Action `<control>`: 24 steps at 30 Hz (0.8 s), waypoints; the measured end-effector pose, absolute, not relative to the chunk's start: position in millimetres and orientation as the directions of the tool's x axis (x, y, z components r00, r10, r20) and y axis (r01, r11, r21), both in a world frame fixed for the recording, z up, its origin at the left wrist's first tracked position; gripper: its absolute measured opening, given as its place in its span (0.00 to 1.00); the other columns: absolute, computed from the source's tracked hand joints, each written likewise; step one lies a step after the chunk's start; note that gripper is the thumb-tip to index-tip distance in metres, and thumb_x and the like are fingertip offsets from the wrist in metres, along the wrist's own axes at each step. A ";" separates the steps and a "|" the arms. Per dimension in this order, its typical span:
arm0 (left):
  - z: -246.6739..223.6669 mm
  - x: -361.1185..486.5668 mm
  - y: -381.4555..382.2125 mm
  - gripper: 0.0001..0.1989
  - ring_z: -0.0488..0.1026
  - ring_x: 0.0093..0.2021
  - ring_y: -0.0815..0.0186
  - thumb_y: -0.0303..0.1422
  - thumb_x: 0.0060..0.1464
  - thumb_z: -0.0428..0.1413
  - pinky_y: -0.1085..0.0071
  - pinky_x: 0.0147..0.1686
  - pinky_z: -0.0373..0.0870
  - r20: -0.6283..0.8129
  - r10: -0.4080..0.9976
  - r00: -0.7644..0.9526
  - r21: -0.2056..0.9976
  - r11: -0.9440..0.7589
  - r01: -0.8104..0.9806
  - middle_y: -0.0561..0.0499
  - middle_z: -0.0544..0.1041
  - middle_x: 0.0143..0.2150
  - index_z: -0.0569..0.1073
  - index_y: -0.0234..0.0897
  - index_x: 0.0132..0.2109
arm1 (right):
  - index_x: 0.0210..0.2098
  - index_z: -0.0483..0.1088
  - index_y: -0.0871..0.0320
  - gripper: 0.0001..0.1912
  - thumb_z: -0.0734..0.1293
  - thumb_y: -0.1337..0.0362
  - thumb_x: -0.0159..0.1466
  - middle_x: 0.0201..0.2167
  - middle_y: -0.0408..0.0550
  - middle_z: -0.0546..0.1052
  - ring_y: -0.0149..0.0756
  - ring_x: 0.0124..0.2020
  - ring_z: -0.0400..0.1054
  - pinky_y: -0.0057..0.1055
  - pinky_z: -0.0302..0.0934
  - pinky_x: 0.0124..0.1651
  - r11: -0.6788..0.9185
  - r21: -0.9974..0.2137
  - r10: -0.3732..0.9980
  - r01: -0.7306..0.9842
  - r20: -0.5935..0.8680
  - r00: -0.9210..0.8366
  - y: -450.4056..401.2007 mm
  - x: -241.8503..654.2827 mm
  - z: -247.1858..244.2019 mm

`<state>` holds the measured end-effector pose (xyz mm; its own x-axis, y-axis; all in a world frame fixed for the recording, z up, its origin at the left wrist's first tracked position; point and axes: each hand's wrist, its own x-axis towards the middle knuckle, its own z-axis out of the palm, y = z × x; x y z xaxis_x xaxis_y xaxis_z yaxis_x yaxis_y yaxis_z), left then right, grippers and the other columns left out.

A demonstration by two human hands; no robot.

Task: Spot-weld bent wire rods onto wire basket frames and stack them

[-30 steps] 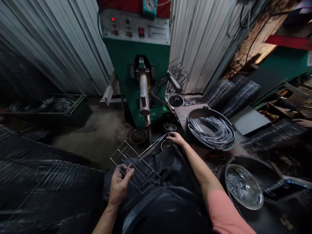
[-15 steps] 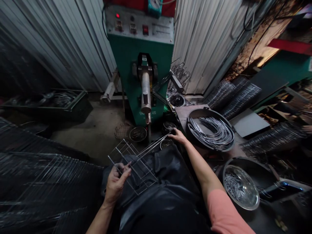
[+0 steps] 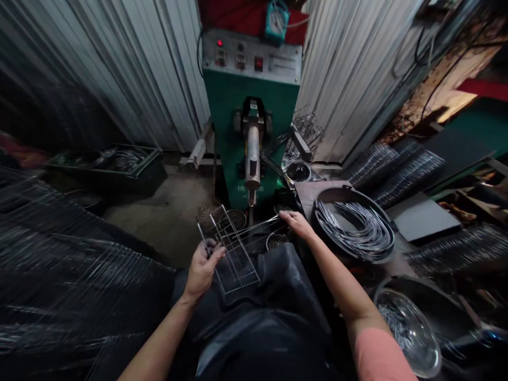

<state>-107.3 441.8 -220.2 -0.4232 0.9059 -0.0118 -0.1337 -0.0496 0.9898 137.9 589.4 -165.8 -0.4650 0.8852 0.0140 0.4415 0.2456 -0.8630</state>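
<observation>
My left hand (image 3: 203, 271) is closed on the left side of a small wire rack (image 3: 242, 280), thumb on top, holding it tilted over my dark-covered lap. Thin bright rods cross to form the rack's open grid. My right hand (image 3: 296, 222) pinches the far end of a long thin wire (image 3: 257, 226), which runs leftward to the rack. Whether the wire is joined to the rack or only overlaps it, I cannot tell. Just beyond both hands, the metal electrode arm (image 3: 253, 159) of a green welding machine (image 3: 226, 90) points down toward me.
Right of me, a round black pan (image 3: 391, 254) holds curved wires; below it a shiny metal bowl (image 3: 426, 338) has small metal pieces. Small parts bowls (image 3: 277, 241) sit under the machine. Stacked wire grids (image 3: 79, 275) fill the left. A long green bin (image 3: 151, 174) stands behind.
The view has shifted, so the machine sits lower and further right. My left hand has turned the rack more upright. The wire in my right hand now lies flatter across it.
</observation>
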 end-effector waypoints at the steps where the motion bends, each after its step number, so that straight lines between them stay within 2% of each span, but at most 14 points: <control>1: -218.0 -107.7 449.3 0.18 0.67 0.29 0.69 0.40 0.44 0.61 0.71 0.35 0.64 0.000 0.910 -0.416 0.991 -0.056 -0.123 0.55 0.68 0.27 0.64 0.37 0.37 | 0.33 0.75 0.62 0.25 0.59 0.47 0.61 0.32 0.49 0.77 0.42 0.39 0.70 0.34 0.61 0.43 0.217 -0.853 0.912 0.474 0.005 -0.409 592.2 138.2 -163.7; 3: -216.2 -106.8 462.2 0.18 0.66 0.28 0.69 0.40 0.44 0.61 0.72 0.32 0.63 0.017 0.911 -0.411 0.992 -0.067 -0.106 0.55 0.68 0.27 0.65 0.36 0.37 | 0.32 0.75 0.62 0.22 0.61 0.48 0.59 0.31 0.49 0.77 0.43 0.38 0.70 0.33 0.62 0.42 0.222 -0.826 0.914 0.518 -0.009 -0.406 596.5 138.7 -162.4; 6: -218.2 -103.5 475.1 0.17 0.64 0.28 0.70 0.39 0.43 0.61 0.73 0.31 0.62 0.045 0.912 -0.408 0.995 -0.079 -0.068 0.56 0.66 0.27 0.65 0.36 0.37 | 0.36 0.76 0.60 0.13 0.67 0.57 0.57 0.34 0.48 0.78 0.42 0.38 0.71 0.34 0.62 0.43 0.338 -0.751 0.858 0.568 -0.002 -0.514 597.5 135.4 -163.4; 10: -222.8 -98.4 483.1 0.16 0.64 0.29 0.70 0.37 0.43 0.61 0.73 0.32 0.61 0.056 0.937 -0.344 0.995 -0.081 -0.058 0.56 0.67 0.28 0.66 0.36 0.37 | 0.44 0.73 0.57 0.20 0.72 0.65 0.50 0.38 0.47 0.77 0.40 0.41 0.71 0.32 0.62 0.43 0.448 -0.695 0.791 0.563 0.015 -0.611 593.6 119.2 -168.4; 13: -225.1 -95.2 487.1 0.17 0.64 0.30 0.70 0.37 0.42 0.62 0.73 0.34 0.61 0.040 0.938 -0.345 0.990 -0.083 -0.112 0.56 0.67 0.28 0.66 0.36 0.37 | 0.37 0.74 0.58 0.12 0.72 0.66 0.51 0.31 0.45 0.77 0.37 0.35 0.71 0.28 0.62 0.38 0.459 -0.674 0.816 0.579 0.062 -0.574 592.2 105.9 -175.3; 15: -226.1 -94.4 489.9 0.18 0.64 0.30 0.70 0.36 0.40 0.63 0.73 0.35 0.61 0.014 0.929 -0.370 0.982 -0.082 -0.170 0.56 0.67 0.28 0.66 0.36 0.37 | 0.34 0.73 0.59 0.11 0.72 0.66 0.51 0.27 0.43 0.76 0.35 0.31 0.69 0.27 0.61 0.35 0.446 -0.663 0.859 0.601 0.128 -0.496 591.9 100.5 -180.0; 17: -226.2 -94.7 492.8 0.18 0.64 0.29 0.71 0.36 0.39 0.64 0.74 0.34 0.60 -0.012 0.924 -0.383 0.971 -0.081 -0.226 0.57 0.67 0.27 0.66 0.36 0.36 | 0.38 0.71 0.58 0.14 0.72 0.64 0.52 0.29 0.43 0.76 0.35 0.30 0.69 0.27 0.60 0.34 0.438 -0.683 0.878 0.585 0.185 -0.441 591.7 97.8 -183.6; 19: -225.4 -95.5 496.1 0.18 0.63 0.28 0.72 0.36 0.39 0.64 0.74 0.32 0.60 -0.027 0.922 -0.387 0.963 -0.080 -0.256 0.57 0.66 0.27 0.66 0.36 0.36 | 0.40 0.71 0.56 0.12 0.69 0.62 0.56 0.32 0.44 0.76 0.35 0.33 0.70 0.28 0.61 0.37 0.443 -0.706 0.873 0.552 0.202 -0.443 591.7 96.9 -186.2; 21: -224.1 -95.9 500.1 0.18 0.63 0.27 0.72 0.36 0.38 0.64 0.75 0.31 0.59 -0.037 0.918 -0.395 0.958 -0.080 -0.276 0.57 0.66 0.25 0.66 0.36 0.35 | 0.37 0.73 0.55 0.07 0.66 0.61 0.60 0.33 0.44 0.77 0.35 0.34 0.71 0.27 0.60 0.38 0.448 -0.701 0.867 0.555 0.190 -0.460 592.7 96.5 -187.9; 24: -222.5 -95.0 507.6 0.20 0.63 0.26 0.73 0.35 0.35 0.65 0.75 0.31 0.59 -0.068 0.912 -0.404 0.941 -0.076 -0.330 0.58 0.67 0.24 0.65 0.36 0.35 | 0.33 0.74 0.53 0.07 0.65 0.59 0.61 0.30 0.43 0.77 0.35 0.32 0.71 0.27 0.59 0.35 0.440 -0.634 0.885 0.636 0.184 -0.428 598.0 96.3 -189.3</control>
